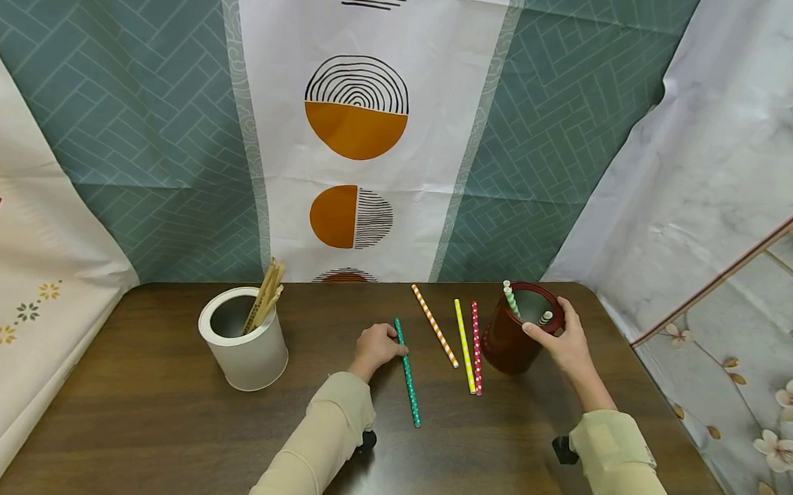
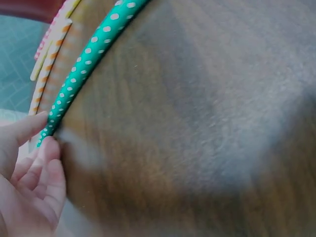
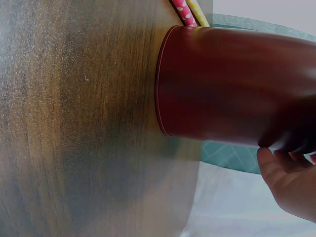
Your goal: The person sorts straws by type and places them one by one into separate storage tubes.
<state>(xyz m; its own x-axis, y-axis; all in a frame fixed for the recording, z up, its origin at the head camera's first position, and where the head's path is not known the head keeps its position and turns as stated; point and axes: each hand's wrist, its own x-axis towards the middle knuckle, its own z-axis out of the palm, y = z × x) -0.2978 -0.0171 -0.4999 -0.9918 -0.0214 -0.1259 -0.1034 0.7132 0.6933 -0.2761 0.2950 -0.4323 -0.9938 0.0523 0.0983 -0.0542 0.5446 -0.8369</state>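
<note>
My left hand (image 1: 395, 345) rests on the dark wooden table (image 1: 149, 430) and pinches the upper end of a green white-dotted straw (image 1: 408, 382). The left wrist view shows thumb and a finger (image 2: 49, 150) closing on that green straw (image 2: 86, 61). My right hand (image 1: 550, 325) grips the rim of a dark red cup (image 1: 507, 343) at the table's back right, and the red cup (image 3: 232, 89) also fills the right wrist view. A green-striped straw (image 1: 511, 298) and one more straw end stand in that cup.
An orange-striped straw (image 1: 435, 325), a yellow one (image 1: 464, 346) and a pink dotted one (image 1: 476, 349) lie between my hands. A white cup (image 1: 245, 344) with brown sticks (image 1: 264, 303) stands at the left. Patterned cloths hang behind and beside the table.
</note>
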